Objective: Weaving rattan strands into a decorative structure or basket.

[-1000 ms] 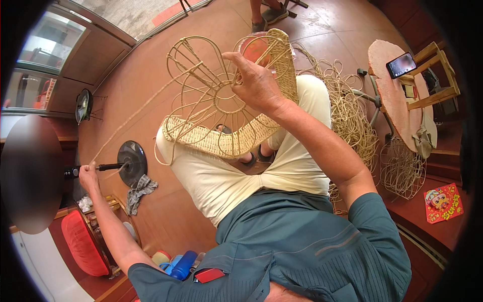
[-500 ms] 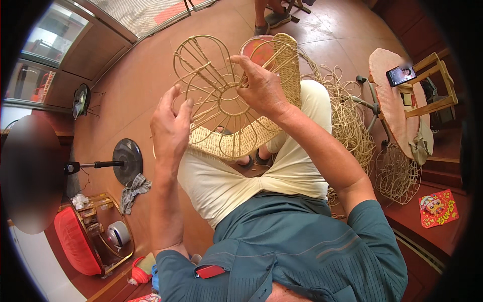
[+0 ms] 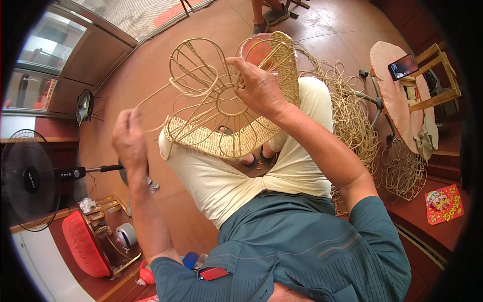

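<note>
Across my knees rests a flower-shaped wire frame [image 3: 226,104] with looped petals and a woven straw band [image 3: 233,145] along its lower and right sides. My right hand [image 3: 259,88] grips the frame at its upper middle, thumb and fingers curled on the wires. A pale cord [image 3: 154,94] runs from a loop round the upper-left petal to my left hand [image 3: 129,138], whose closed fingers pinch it, left of the frame. My left fingers are slightly blurred.
A cord pile [image 3: 354,133] lies right of my leg, beside a pink oval board [image 3: 378,60] with a phone [image 3: 402,67] and wooden frame [image 3: 453,85]. A standing fan [image 3: 31,176] and red basket [image 3: 85,241] are at left; another person's feet [image 3: 271,17] are at the top.
My left hand came in from far left to the frame's left side, then moved out leftward again with the cord. A loop of cord now crosses the upper-left petal. My right hand keeps its grip.
</note>
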`<state>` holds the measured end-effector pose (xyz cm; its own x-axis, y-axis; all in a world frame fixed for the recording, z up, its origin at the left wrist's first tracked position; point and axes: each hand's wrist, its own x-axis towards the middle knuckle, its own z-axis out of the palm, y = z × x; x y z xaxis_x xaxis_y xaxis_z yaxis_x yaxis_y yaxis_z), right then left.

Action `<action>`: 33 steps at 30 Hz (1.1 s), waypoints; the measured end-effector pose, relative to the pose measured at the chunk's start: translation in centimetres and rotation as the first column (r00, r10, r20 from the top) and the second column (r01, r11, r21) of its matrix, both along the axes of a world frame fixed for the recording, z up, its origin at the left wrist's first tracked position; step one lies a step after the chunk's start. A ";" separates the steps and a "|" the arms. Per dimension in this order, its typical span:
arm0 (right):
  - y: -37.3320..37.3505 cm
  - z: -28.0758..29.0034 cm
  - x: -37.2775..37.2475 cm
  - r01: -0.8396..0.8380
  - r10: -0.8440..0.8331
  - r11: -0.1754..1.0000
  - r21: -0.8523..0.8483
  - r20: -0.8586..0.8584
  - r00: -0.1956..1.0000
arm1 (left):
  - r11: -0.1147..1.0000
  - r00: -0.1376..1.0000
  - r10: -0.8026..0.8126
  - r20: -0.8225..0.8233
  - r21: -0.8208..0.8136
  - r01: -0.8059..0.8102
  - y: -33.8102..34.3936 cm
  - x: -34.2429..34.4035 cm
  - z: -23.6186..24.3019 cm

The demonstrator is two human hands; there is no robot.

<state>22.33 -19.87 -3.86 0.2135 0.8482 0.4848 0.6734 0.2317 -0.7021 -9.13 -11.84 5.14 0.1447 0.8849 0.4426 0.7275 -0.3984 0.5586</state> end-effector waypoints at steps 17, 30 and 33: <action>-0.1 -0.1 -1.2 -0.030 0.030 0.999 -0.018 -0.015 0.999 | 0.140 0.203 0.921 -0.333 -0.203 -0.969 -7.5 -53.9 -6.6; -0.2 -1.3 1.1 0.017 -0.017 0.999 -0.034 -0.021 1.000 | 0.987 0.959 -0.160 -0.235 -0.020 0.159 -3.4 -4.6 -3.4; 1.1 -2.0 -0.7 -0.009 0.012 0.999 0.041 -0.058 0.998 | 0.965 0.950 -0.211 -0.232 0.108 0.241 -3.9 4.8 -1.6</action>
<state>21.58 -18.77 -5.81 0.2338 0.8305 0.5057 0.6289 0.2675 -0.7300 -4.35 -15.72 3.57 0.4394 0.7531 0.4896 0.7071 -0.6261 0.3285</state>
